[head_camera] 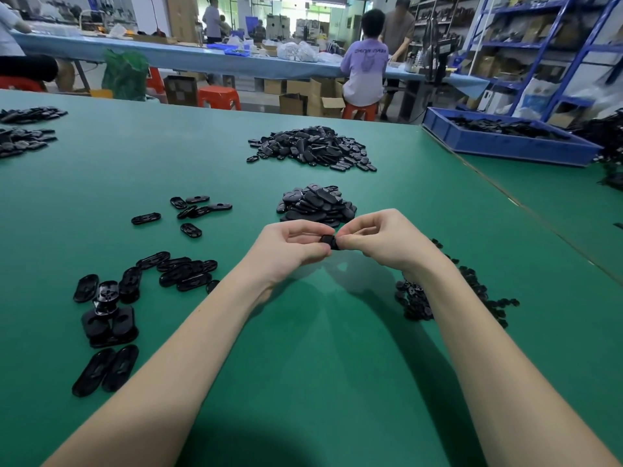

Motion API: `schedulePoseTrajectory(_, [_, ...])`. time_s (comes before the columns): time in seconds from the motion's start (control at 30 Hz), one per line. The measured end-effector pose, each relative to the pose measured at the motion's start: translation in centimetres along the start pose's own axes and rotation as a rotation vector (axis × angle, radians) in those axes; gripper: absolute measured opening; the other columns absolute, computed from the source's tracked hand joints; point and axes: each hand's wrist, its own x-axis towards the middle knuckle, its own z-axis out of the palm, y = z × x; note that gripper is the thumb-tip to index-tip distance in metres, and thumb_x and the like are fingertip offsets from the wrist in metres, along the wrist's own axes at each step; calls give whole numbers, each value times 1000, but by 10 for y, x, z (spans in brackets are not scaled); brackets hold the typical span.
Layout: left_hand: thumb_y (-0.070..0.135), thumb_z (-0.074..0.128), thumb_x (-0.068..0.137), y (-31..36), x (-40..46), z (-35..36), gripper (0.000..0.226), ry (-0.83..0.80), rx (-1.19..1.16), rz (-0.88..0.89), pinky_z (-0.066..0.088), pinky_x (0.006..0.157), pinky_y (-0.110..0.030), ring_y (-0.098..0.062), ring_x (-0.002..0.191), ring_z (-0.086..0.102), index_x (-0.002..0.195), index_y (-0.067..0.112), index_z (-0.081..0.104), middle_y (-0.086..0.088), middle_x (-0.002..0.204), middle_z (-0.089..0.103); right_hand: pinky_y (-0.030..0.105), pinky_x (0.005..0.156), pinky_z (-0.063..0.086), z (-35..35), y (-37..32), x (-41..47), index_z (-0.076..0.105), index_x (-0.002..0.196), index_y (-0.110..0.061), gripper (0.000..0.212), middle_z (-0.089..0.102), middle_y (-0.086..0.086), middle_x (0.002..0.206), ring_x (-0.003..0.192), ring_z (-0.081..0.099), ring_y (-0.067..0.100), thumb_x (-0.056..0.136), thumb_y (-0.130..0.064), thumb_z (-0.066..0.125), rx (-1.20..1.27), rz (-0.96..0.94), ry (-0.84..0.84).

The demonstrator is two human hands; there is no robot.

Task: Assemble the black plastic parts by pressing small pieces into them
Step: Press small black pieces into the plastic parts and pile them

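Both of my hands meet above the green table [320,348], holding one black plastic part [329,242] between them. My left hand [293,246] grips its left end with curled fingers. My right hand [377,239] pinches its right end; most of the part is hidden by fingers. Just beyond the hands lies a pile of black oval parts [317,205]. A heap of small black pieces [414,298] sits under my right forearm. Finished-looking oval parts [182,271] lie scattered to the left.
A larger heap of black parts [312,148] lies farther back. A blue bin [505,136] with parts stands at the right. More parts [23,133] sit at the far left edge. People work at a long blue-covered bench behind.
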Motion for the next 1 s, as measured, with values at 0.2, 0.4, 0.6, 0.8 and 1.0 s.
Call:
schedulePoseTrajectory(0.2, [0, 78, 80, 1, -1, 0, 27, 4, 6, -4, 52, 75, -12, -7, 87, 72, 101, 17, 78, -7, 97, 78, 6, 43, 33, 0, 0, 0, 79, 78, -22, 9, 67, -15, 57, 42, 48, -4, 86, -21, 79, 10, 3, 15])
schedulePoseTrajectory(0.4, [-1, 78, 81, 2, 0, 1, 26, -1, -1, 7, 52, 72, -11, -6, 80, 71, 102, 14, 77, -7, 94, 78, 11, 44, 33, 3, 1, 2, 81, 79, -22, 6, 58, -18, 53, 43, 44, -1, 84, -25, 80, 14, 52, 51])
schedulePoseTrajectory(0.6, [-3, 77, 81, 1, 1, -1, 25, 38, 5, 15, 50, 69, -8, 1, 78, 70, 97, 16, 78, 0, 84, 78, 11, 44, 32, 10, -2, 3, 79, 79, -24, 6, 54, -22, 50, 49, 47, -3, 80, -27, 84, 45, 87, 102])
schedulePoseTrajectory(0.8, [-11, 68, 82, 5, 2, -5, 24, 14, -168, -60, 58, 77, -19, -17, 79, 72, 91, 11, 77, -11, 87, 75, 17, 47, 30, 6, -1, 1, 78, 80, -31, 16, 58, -10, 66, 45, 41, 0, 77, -43, 87, 35, 72, 55])
schedulePoseTrajectory(1.0, [-10, 70, 83, 2, 2, -1, 18, 38, -226, -98, 57, 71, -18, -19, 74, 67, 90, 7, 72, -12, 84, 73, 11, 43, 30, 7, 1, -1, 79, 80, -25, 19, 63, -10, 66, 47, 40, 1, 76, -42, 88, 117, 41, -2])
